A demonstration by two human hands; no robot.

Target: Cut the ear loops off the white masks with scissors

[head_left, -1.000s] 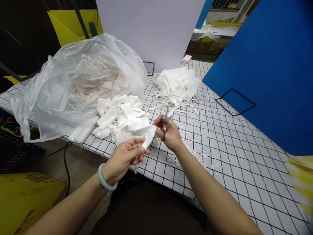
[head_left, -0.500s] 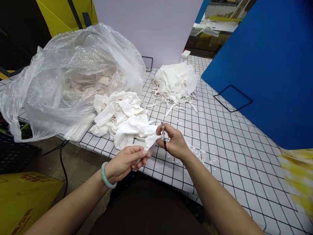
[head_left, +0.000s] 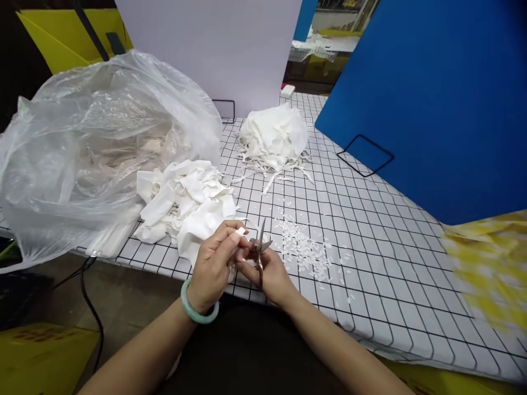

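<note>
Holding, left hand (head_left: 214, 263): closed in a pinch on a small white cloth piece (head_left: 240, 232), lower centre of the frame — a green bangle (head_left: 200, 311) on the wrist.
Right hand (head_left: 269, 274): wrapped around small scissors (head_left: 260, 249), blades pointing up and slightly parted, just beside the cloth piece.
Cloth pile (head_left: 185, 197): left of centre on the gridded surface (head_left: 370, 219), above the hands.
Snippets (head_left: 302, 249): scattered right of the scissors.
Second pile (head_left: 274, 134): upper centre, strips around it.
Plastic bag (head_left: 82, 137): upper left — touching the cloth pile.
</note>
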